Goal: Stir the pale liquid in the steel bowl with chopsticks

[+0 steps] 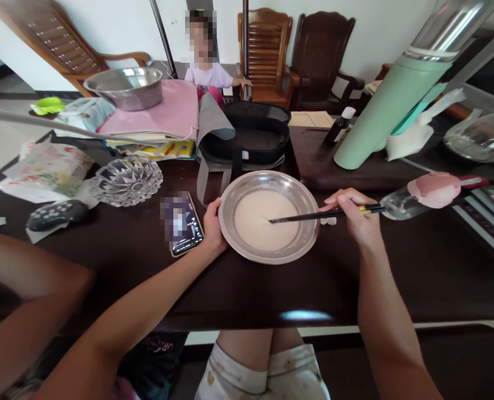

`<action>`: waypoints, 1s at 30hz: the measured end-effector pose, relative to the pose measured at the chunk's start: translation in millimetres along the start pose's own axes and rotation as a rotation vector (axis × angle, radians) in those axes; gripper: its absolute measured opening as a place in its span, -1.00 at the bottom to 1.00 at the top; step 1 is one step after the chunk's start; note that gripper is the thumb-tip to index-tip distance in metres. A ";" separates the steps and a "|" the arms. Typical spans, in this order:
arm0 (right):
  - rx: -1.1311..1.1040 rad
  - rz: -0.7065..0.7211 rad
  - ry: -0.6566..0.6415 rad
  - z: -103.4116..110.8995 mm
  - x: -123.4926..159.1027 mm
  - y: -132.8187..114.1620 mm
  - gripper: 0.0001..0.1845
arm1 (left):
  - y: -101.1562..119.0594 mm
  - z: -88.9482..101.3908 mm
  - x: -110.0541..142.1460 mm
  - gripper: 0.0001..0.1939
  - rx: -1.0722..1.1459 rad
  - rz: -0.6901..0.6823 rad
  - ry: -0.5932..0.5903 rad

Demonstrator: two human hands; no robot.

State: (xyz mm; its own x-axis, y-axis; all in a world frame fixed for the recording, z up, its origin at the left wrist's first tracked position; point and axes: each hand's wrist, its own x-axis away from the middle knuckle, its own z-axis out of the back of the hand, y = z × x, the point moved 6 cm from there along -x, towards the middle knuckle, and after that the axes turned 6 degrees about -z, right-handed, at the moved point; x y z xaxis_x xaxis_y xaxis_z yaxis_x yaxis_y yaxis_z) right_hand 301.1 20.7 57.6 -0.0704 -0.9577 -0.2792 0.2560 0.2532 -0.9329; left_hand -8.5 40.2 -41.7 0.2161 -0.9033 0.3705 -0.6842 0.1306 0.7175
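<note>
A wide metal bowl [312, 244] holds a pale, cream-coloured liquid [259, 228]. My left hand [214, 226] grips the bowl's left rim. In my right hand [353, 210] is a pair of black chopsticks [305, 217] with gold bands near the upper end. Their tips dip into the liquid near the middle of the bowl. A small whitish scrap [328, 221] lies on the dark table below my right fingers. Beside my left wrist lies a phone [187, 233] with its screen lit.
Left are a glass dish [128, 180], a tissue pack [49, 169] and a game controller [57, 214]. Behind stand a metal basin [142, 97] and an open black case [250, 141]. A green thermos [390, 111] and a pink-lidded bottle [432, 190] are right. Another person's arm [34, 278] rests at left; someone sits across.
</note>
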 end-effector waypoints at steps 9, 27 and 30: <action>0.094 0.035 -0.060 -8.3 -0.9 -6.7 -0.54 | -0.1 0.1 -0.2 -0.72 0.009 0.003 0.011; -0.012 0.024 -0.112 -9.7 0.6 -1.3 -0.57 | 1.1 -1.4 0.4 -0.75 0.006 0.005 0.005; 0.066 0.066 -0.132 -12.9 0.3 -5.3 -0.57 | 1.2 -1.4 0.4 -0.73 -0.003 0.001 0.003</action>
State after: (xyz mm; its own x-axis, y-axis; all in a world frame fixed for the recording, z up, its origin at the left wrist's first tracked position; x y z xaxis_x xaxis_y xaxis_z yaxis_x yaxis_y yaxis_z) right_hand 287.3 20.9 59.5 0.0751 -0.9499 -0.3033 0.3193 0.3110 -0.8952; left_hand -8.2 40.5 -39.8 0.2180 -0.9018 0.3730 -0.6821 0.1326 0.7192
